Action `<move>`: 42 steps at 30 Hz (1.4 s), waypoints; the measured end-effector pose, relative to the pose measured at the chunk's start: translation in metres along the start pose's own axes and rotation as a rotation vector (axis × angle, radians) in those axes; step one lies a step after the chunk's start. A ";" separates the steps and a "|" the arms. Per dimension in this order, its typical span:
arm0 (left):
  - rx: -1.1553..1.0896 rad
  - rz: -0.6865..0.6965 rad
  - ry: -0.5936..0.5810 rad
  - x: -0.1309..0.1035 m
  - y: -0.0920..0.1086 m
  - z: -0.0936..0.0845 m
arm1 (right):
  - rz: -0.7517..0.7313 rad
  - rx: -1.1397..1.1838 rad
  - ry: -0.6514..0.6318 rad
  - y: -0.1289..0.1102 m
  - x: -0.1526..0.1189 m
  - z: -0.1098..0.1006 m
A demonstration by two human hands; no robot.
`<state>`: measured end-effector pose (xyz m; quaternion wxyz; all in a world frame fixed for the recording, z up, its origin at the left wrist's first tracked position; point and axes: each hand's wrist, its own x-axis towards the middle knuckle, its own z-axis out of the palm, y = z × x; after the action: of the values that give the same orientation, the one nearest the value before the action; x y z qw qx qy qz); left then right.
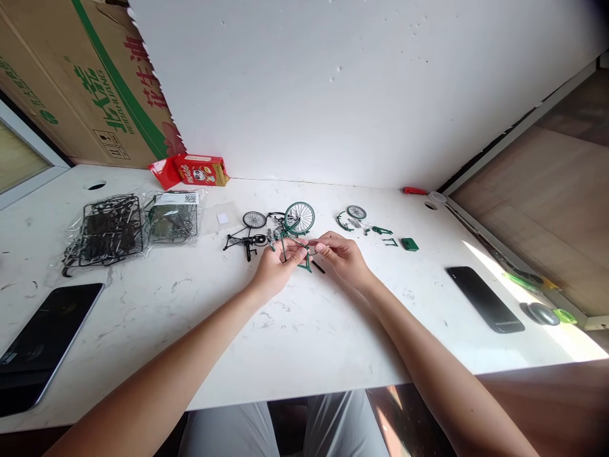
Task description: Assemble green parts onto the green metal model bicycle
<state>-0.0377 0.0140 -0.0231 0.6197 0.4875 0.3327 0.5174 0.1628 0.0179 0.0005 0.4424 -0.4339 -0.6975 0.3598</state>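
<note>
Evidently, in the head view, the left hand (275,270) has its fingers closed on a green miniature bicycle frame (309,265) over the white, scuffed tabletop (304,343). The right hand (346,259) pinches beside it; I cannot tell on what. Too hard a squeeze could snap the slim, plastic-looking tubes; a slip could knock the thin-spoked wheel (299,218) just behind. Nearby lie a straight black rod (318,267) and a boxy green block (409,244).

- "BEIDAHUANG" and "北大荒" in green, "花生油" in red, and handling symbols (111,145) mark a cardboard box (76,82).
- A plastic bag (172,223) shows a label (171,198) with a QR code (191,198).
- A red carton (200,171) bears illegible print.
</note>
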 end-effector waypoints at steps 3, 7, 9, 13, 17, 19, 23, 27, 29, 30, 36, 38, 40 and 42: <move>0.087 0.043 0.039 0.001 -0.005 -0.003 | 0.057 0.043 0.047 -0.005 0.000 0.000; 0.141 0.055 0.060 0.002 -0.007 -0.005 | 0.127 0.110 0.117 -0.008 -0.002 0.003; 0.125 0.044 0.054 0.002 -0.007 -0.005 | 0.140 0.108 0.110 -0.008 -0.002 0.005; 0.104 0.040 0.045 0.001 -0.004 -0.003 | 0.149 0.095 0.064 -0.009 -0.004 0.006; 0.149 0.013 0.050 0.000 -0.003 -0.003 | 0.153 0.071 0.049 -0.008 -0.005 0.010; 0.166 -0.002 0.060 -0.001 -0.004 -0.003 | 0.159 0.057 0.047 -0.008 -0.006 0.011; 0.163 -0.028 0.095 -0.001 -0.005 -0.003 | 0.164 -0.084 0.083 -0.003 -0.001 0.002; 0.148 -0.050 0.132 -0.001 -0.006 -0.002 | 0.067 -0.527 0.277 0.018 0.008 -0.032; 0.119 -0.062 0.133 -0.001 -0.007 -0.002 | 0.047 -0.691 0.306 0.033 0.012 -0.050; 0.105 -0.070 0.130 -0.001 -0.008 -0.002 | 0.060 -0.740 0.299 0.039 0.013 -0.057; 0.066 -0.091 0.113 -0.001 -0.008 -0.001 | 0.195 -0.865 0.162 0.061 0.017 -0.067; 0.070 -0.090 0.109 -0.002 -0.007 0.000 | 0.200 -0.877 0.160 0.064 0.018 -0.065; 0.077 -0.087 0.106 -0.002 -0.006 0.001 | 0.184 -0.865 0.203 0.067 0.020 -0.064; 0.079 -0.088 0.100 -0.003 -0.005 0.002 | 0.170 -0.839 0.247 0.071 0.022 -0.066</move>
<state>-0.0350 0.0112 -0.0274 0.6045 0.4702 0.4045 0.4998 0.2392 0.0721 -0.0321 0.2770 -0.6713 -0.6870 0.0259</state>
